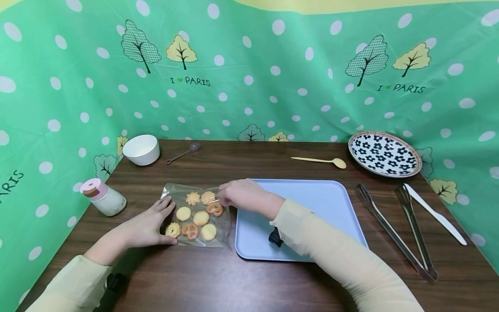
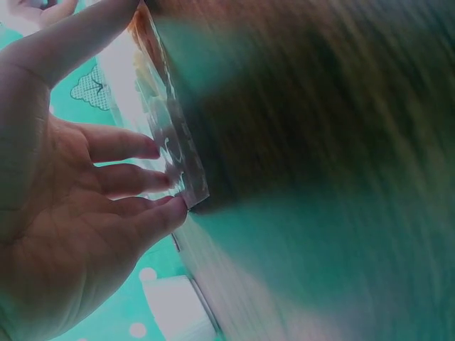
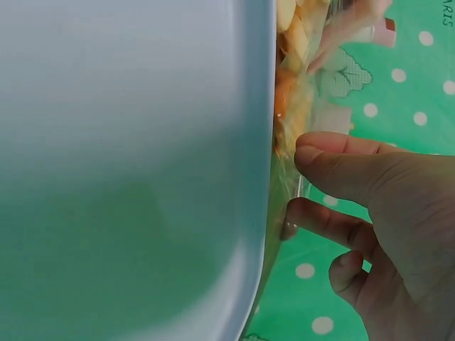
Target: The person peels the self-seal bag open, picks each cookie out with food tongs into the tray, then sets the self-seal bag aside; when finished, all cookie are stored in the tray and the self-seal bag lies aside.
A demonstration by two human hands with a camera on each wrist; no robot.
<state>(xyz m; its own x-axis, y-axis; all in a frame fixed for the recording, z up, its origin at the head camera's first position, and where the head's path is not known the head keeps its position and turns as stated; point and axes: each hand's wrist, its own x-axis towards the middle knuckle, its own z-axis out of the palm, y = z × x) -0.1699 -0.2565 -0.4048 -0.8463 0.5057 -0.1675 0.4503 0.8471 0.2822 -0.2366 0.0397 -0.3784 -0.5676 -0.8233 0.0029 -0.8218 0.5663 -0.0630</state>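
Note:
A clear plastic bag (image 1: 224, 225) of assorted cookies lies flat on the table, left of the tray. Round pale cookies (image 1: 201, 218), pretzel-shaped ones (image 1: 190, 232) and ridged ones show through the film. My left hand (image 1: 146, 227) rests on the bag's left side, thumb and fingers spread; in the left wrist view its fingertips touch the edge of the film. At the upper right edge, my right hand (image 1: 249, 197) pinches the film between thumb and index finger, its other fingers loosely bent in the right wrist view. My right wrist crosses over the blue tray (image 1: 304, 208).
A white bowl (image 1: 141, 150), a purple spoon (image 1: 183, 152) and a pink-lidded jar (image 1: 103, 197) stand or lie on the left. To the right are a yellow spoon (image 1: 319, 161), a flower-patterned plate (image 1: 383, 156), metal tongs (image 1: 428, 273) and a white knife (image 1: 440, 218).

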